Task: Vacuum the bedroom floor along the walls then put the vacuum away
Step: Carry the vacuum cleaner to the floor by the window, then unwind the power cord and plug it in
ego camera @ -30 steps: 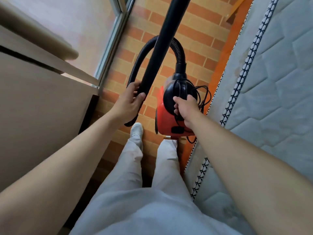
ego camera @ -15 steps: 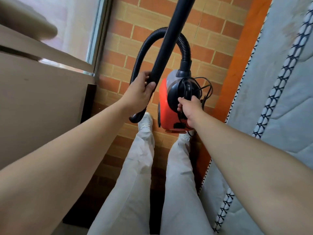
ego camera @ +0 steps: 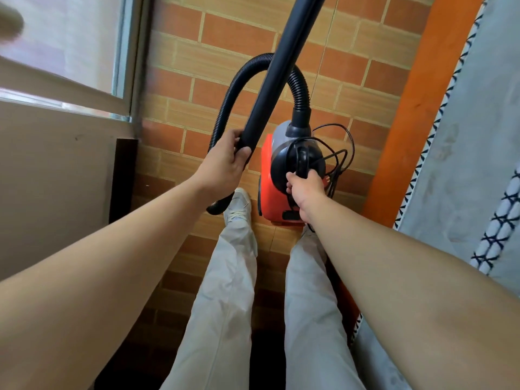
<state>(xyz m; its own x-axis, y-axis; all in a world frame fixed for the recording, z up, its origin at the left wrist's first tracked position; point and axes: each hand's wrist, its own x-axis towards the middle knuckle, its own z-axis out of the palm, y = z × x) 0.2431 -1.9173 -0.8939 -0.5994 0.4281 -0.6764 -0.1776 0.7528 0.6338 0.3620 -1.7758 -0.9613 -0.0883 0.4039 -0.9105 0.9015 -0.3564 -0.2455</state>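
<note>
A red and black canister vacuum (ego camera: 268, 190) hangs just above the brick-patterned floor (ego camera: 197, 88), carried by its black top handle in my right hand (ego camera: 305, 187). Its loose black cord (ego camera: 339, 156) is bunched at the handle. A ribbed black hose (ego camera: 225, 108) arches from the vacuum's top round to the rigid black wand (ego camera: 281, 68). My left hand (ego camera: 226, 164) is closed around the wand's lower end. The wand runs up out of the picture, so its nozzle is hidden.
A mattress (ego camera: 478, 136) on an orange bed frame (ego camera: 405, 108) borders the right side. A wall with a window (ego camera: 84, 46) and dark skirting (ego camera: 123, 175) lies left. My legs in pale trousers and a white shoe (ego camera: 237, 206) stand in the narrow floor strip between.
My view has swung and shifted along the strip of floor. Both hands keep the same grips, and the vacuum has stayed hanging ahead of my feet.
</note>
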